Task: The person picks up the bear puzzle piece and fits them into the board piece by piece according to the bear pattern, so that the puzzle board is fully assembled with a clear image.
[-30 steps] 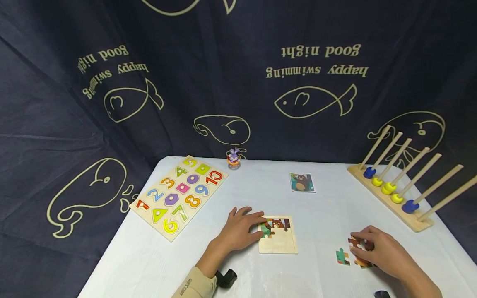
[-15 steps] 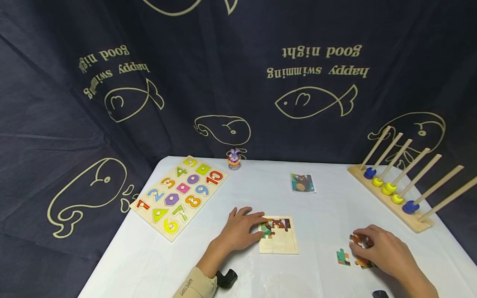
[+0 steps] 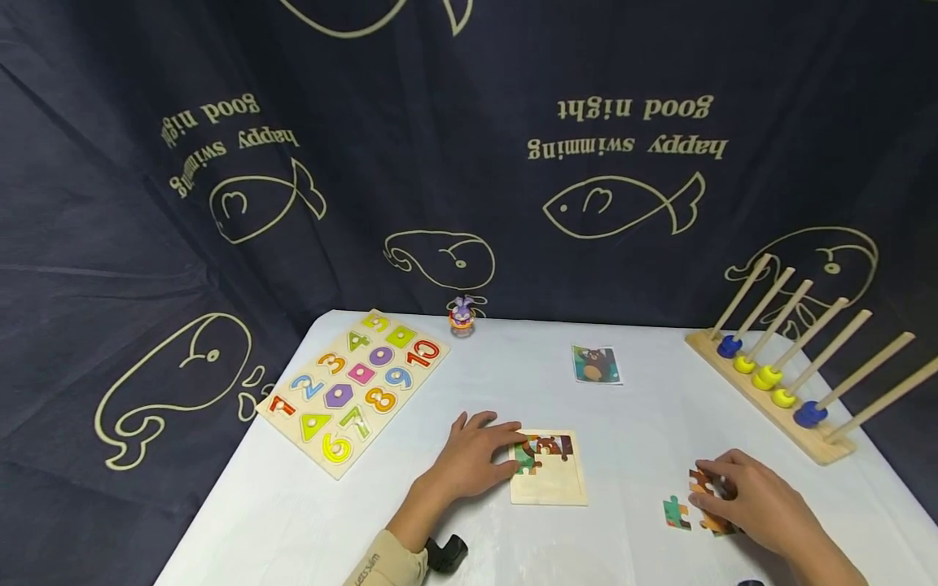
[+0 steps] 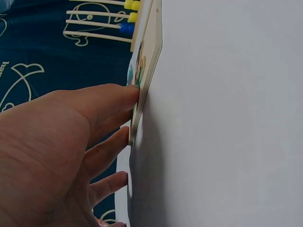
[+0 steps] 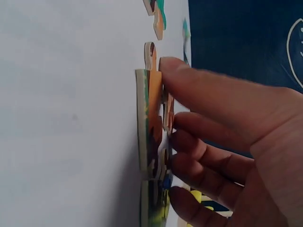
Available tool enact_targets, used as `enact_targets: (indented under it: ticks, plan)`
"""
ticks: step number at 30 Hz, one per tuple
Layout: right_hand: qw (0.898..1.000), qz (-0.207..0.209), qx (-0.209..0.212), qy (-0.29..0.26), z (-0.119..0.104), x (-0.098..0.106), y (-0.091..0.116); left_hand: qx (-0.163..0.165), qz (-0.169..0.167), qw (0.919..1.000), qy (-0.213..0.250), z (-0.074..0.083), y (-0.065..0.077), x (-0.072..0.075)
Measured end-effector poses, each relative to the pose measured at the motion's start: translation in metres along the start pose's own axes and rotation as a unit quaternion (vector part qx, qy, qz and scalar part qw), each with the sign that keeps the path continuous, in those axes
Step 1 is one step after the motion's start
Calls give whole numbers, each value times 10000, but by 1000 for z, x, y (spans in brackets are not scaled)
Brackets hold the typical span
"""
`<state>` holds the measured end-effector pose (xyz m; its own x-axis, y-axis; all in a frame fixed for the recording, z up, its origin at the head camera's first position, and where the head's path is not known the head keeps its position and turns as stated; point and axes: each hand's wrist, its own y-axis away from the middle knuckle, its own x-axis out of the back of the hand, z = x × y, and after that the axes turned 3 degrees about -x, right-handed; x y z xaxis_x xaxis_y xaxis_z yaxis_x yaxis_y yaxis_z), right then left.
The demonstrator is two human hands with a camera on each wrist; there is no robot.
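In the head view, my left hand rests at the left edge of a square wooden puzzle board, fingers extended. The thumb lies on the rim of the puzzle board in the left wrist view. Joined jigsaw pieces with a bear's face fill the board's upper part. To the right, my right hand pinches a brown puzzle piece between thumb and index finger. Beside it on the table lie a green puzzle piece and an orange-brown one, partly under the hand.
A bear picture card lies farther back. At left is a number-and-shape board; a small purple rabbit figure stands at the back edge. A wooden peg rack with blue and yellow beads stands at right.
The brown piece shifts and turns slightly in my right fingers. My left hand keeps its place on the board. The whole head view has dropped slightly.
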<state>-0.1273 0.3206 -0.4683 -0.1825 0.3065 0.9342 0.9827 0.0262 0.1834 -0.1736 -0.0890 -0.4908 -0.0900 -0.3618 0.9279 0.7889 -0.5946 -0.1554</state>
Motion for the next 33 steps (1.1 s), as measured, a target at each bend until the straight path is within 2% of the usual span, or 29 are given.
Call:
enact_targets:
  ticks: [5,13,20,27,33]
  plan:
    - [9998,-120,-66,-123,-1,1,0,-3,-25,10000,24,2,1,0]
    - [9995,-41,-179,-271,-2,-1,2,-8,-49,10000,-26,2,2,-1]
    - [9993,139,73,-337,-7,-1,-2,41,-12,10000,-64,0,2,3]
    - [9990,36,4,-446,-12,-3,-2,-9,-60,10000,-44,0,2,1]
    - [9973,200,294,-637,-18,-6,-4,30,5,10000,-15,2,2,-2]
